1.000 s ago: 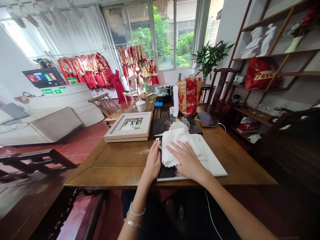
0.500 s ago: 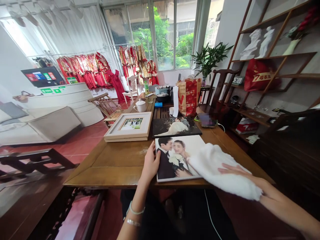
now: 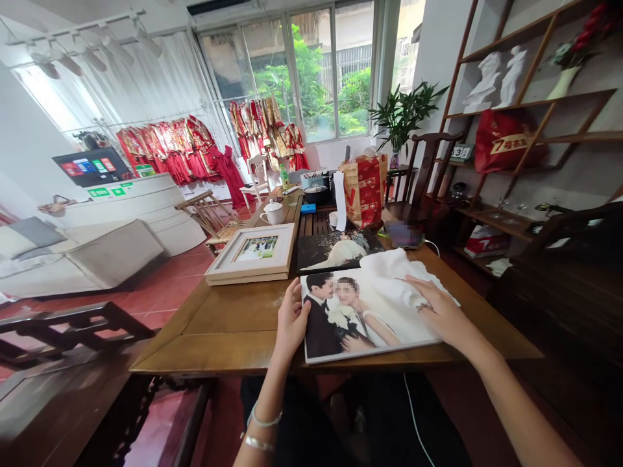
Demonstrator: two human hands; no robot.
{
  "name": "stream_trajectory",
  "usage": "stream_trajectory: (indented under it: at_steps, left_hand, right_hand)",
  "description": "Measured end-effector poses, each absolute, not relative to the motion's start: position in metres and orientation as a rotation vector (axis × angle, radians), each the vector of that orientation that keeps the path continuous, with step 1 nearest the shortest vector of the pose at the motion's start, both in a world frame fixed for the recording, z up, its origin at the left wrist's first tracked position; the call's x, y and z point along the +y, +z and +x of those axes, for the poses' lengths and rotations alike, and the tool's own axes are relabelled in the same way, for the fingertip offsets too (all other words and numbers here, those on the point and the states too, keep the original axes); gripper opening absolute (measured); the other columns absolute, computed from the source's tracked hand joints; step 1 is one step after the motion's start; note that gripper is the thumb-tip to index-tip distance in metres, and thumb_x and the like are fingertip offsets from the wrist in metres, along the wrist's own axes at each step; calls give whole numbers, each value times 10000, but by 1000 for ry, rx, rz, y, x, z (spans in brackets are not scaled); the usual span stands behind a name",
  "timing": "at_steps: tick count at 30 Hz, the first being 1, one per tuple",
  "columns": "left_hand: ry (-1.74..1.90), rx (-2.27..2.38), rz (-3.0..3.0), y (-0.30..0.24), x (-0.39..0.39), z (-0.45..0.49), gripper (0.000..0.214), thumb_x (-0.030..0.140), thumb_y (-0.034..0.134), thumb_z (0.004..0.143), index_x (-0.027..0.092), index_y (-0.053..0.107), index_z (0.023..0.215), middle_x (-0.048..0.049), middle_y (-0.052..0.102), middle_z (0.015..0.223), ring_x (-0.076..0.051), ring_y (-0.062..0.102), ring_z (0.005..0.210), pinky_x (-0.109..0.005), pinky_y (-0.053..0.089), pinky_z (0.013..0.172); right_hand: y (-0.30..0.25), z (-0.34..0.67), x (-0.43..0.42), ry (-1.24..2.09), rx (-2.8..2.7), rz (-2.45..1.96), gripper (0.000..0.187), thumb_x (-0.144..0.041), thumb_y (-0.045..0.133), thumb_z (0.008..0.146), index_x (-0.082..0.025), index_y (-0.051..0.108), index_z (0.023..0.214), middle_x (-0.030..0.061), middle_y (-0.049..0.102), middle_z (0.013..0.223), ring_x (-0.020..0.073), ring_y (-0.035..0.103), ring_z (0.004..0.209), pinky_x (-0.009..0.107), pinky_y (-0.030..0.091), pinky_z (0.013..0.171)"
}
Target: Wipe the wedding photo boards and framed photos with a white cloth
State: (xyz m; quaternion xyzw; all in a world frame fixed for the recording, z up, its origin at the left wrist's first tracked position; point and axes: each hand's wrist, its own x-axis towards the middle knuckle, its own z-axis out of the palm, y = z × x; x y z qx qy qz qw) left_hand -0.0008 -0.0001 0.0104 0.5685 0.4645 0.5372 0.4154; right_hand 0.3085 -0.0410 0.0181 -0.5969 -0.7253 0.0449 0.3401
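Note:
A wedding photo panel [image 3: 323,327] lies flat near the table's front edge, showing a couple in a dark suit and a white dress. My left hand [image 3: 292,318] grips its left edge, thumb over the top. On the panel's upper right, my right hand [image 3: 440,311] presses a bunched white cloth [image 3: 389,275], fingers stretched over it; part of the cloth hangs past the panel's right edge. Just behind lies a darker photo panel [image 3: 316,250], partly covered by the cloth. To the left are pale wooden picture frames [image 3: 287,259], seemingly stacked, the upper one holding a small photo.
Farther back on the wooden table [image 3: 209,331] stand a white lidded cup [image 3: 273,213], a red and tan paper bag [image 3: 363,191] and a blue box [image 3: 308,208]. A blurred device [image 3: 403,235] with a white cable lies at right. Wooden chairs flank the table.
My right hand and the cloth have moved up and left, from the panel's lower right side to its upper right. The left hand keeps its hold on the edge. The view has shifted slightly.

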Motion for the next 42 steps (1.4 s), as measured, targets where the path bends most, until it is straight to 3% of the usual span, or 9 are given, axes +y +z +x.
stream_trajectory:
  at_steps: [5,11,17,22,25,27,30,37,42]
  left_hand:
    - [1526,1245,1288,25,-10,-10,665,248,687,706,187,444,1323,-163,598,1273,-116,680,785,-231,538,714]
    - [1584,1342,1268,76,-44,-37,761,275,741,655,218,425,1345,-140,529,1340,-60,646,595,-196,537,564]
    - [1702,1515,1374,133,-78,-46,781,262,788,600,253,489,1322,-95,571,1287,-52,636,535,-205,574,554]
    - [1796,1421,1353,156,-89,-36,733,336,771,657,277,490,1331,-96,528,1355,-82,671,622,-199,575,557]
    - [1782,1196,1316,151,-83,-35,587,450,635,800,271,478,1337,-105,508,1382,-197,710,908,-272,600,706]
    - [1787,1143,1302,134,-77,-37,572,447,632,808,236,487,1319,-115,516,1372,-260,634,1130,-327,562,876]
    - [1869,1397,1146,95,-70,-36,618,423,708,755,227,494,1302,-118,479,1419,-286,478,1312,-359,469,1017]
    - [1546,1135,655,41,-93,-2,651,476,745,727,224,502,1276,-113,692,1158,-266,685,1042,-337,561,859]
    - [1579,1332,525,39,-102,-12,467,449,654,819,222,558,1216,-64,742,1019,-230,725,925,-304,590,753]
  right_hand:
    - [16,330,-81,51,-1990,-1479,538,-124,451,785,-256,580,1290,56,602,1338,284,418,1346,562,314,1114]
    - [37,261,-125,65,-2182,-1281,717,-332,631,842,-289,316,1485,67,302,1561,325,214,1433,557,326,1107]
    - [39,174,-100,-38,-2252,-863,672,-106,487,858,-183,295,1497,92,406,1504,261,309,1406,480,363,1113]
    - [32,161,-87,49,-2062,-698,676,-50,418,861,-217,286,1503,85,458,1469,283,371,1373,509,408,1077]
    - [38,160,-90,333,-1742,-747,524,-128,457,901,-253,465,1410,61,601,1338,288,549,1232,472,478,1019]
    - [45,157,-93,587,-1371,-867,388,-231,514,914,-231,591,1294,66,702,1180,292,646,1095,447,531,948]
    - [56,147,-96,922,-811,-865,446,-367,558,896,-213,566,1314,66,725,1125,294,674,1035,461,553,903]
    - [60,127,-94,1234,-484,-743,565,-481,565,860,-217,524,1359,77,705,1172,303,683,1003,498,555,881]
    - [48,153,-109,1418,-909,-783,483,-474,612,850,-222,607,1263,100,710,1151,285,696,959,474,563,854]
